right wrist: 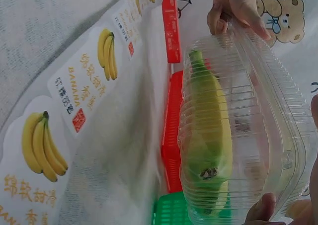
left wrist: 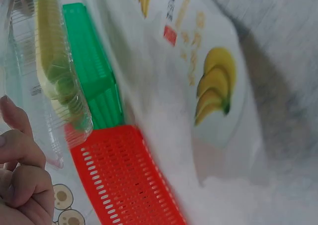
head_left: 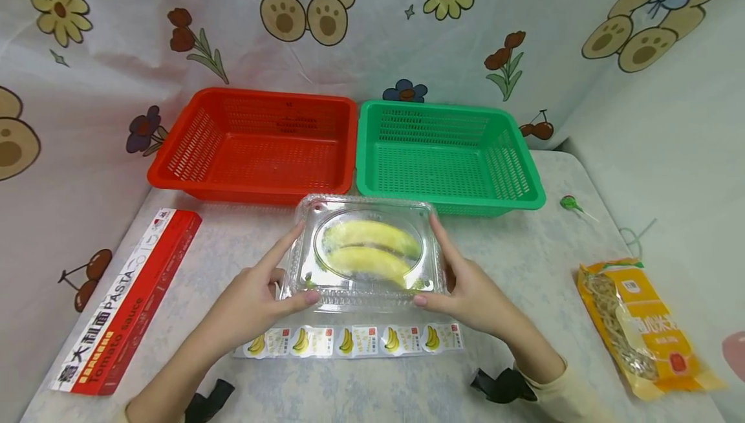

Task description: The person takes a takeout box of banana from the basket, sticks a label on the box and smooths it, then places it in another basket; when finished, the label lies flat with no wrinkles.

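Observation:
A clear plastic clamshell box [head_left: 367, 303] with bananas [head_left: 372, 261] inside is held up between both hands. My left hand [head_left: 250, 303] grips its left end, thumb on the near edge and index finger along the side. At the opposite end my right hand [head_left: 474, 293] grips it the same way. The lid looks closed. In the right wrist view the box [right wrist: 253, 135] is seen side-on, a banana [right wrist: 208, 120] showing through its ribbed wall. A strip of banana stickers [head_left: 349, 341] lies on the table just below the box.
Behind the box stand a red basket [head_left: 250, 194] and a green basket [head_left: 454, 206], side by side. A red pasta box [head_left: 128, 300] lies at left. An orange noodle bag [head_left: 646, 329] and a green lollipop [head_left: 570, 202] lie at right. Patterned cloth [head_left: 390, 54] hangs behind.

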